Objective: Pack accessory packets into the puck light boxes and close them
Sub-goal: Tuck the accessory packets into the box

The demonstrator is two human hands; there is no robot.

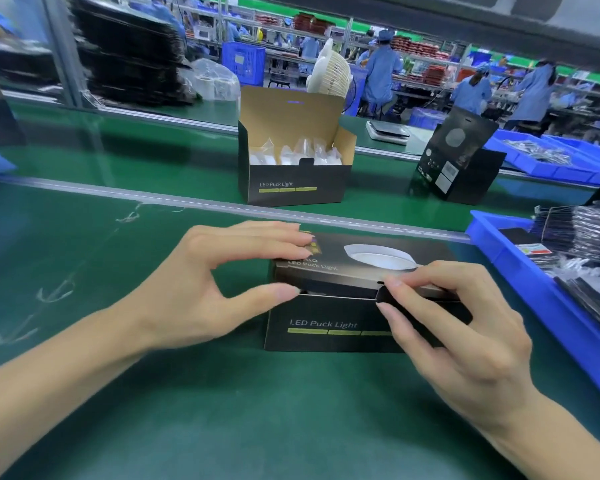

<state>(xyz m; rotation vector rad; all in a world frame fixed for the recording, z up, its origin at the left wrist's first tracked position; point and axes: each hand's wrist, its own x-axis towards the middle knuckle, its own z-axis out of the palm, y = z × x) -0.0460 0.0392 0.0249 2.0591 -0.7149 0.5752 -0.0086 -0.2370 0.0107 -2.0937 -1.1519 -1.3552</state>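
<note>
A green-matted counter (pixel 84 265) runs across a factory hall. Beyond its far edge, people in blue coats (pixel 381 71) work at benches, with shelving (pixel 420 46) of red goods behind them.

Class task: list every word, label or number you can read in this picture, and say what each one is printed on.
"LED Puck Light": front of the near box.
"LED Puck Light": lid of the near box, under a blurred brand word.
"LED Puck Light": front of the open box.
Unreadable: labels on the third box, red-and-white stickers on packets in the blue bin.
</note>
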